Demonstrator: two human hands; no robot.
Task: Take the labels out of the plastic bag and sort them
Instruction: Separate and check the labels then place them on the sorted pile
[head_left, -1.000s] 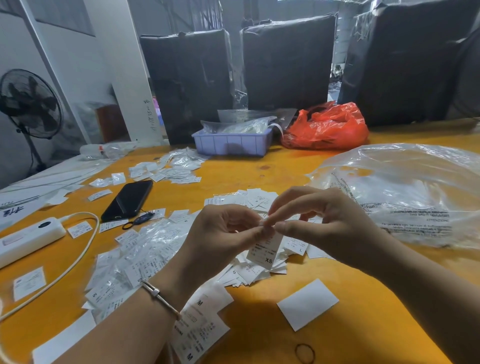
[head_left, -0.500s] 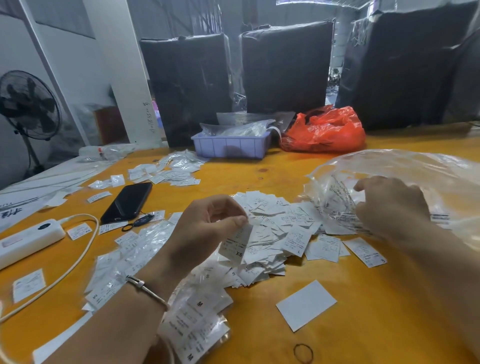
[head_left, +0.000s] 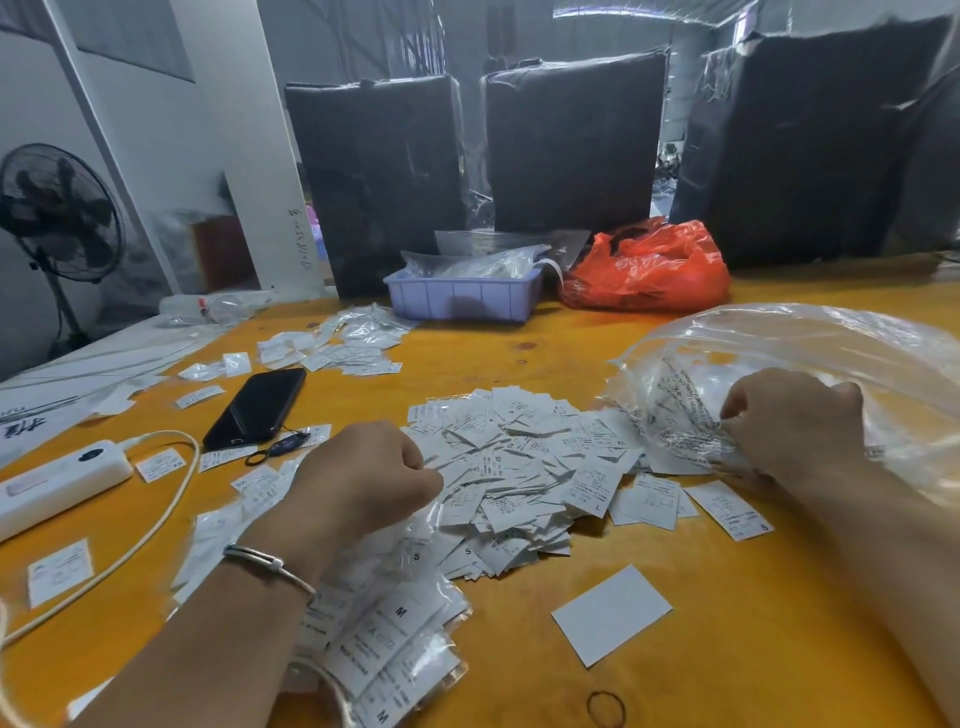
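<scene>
Size letters are the only clear print. In the loose pile of labels (head_left: 519, 467), single labels read "XS", "XL" and "L"; two at its near edge read "S". A stray label (head_left: 730, 510) right of the pile also reads "S". The near bagged stack of labels (head_left: 395, 644) shows "M" twice. The plastic bag (head_left: 779, 364) at right carries printed lines too small to read. Handwritten digits on the far white pillar (head_left: 249, 156) are illegible.
</scene>
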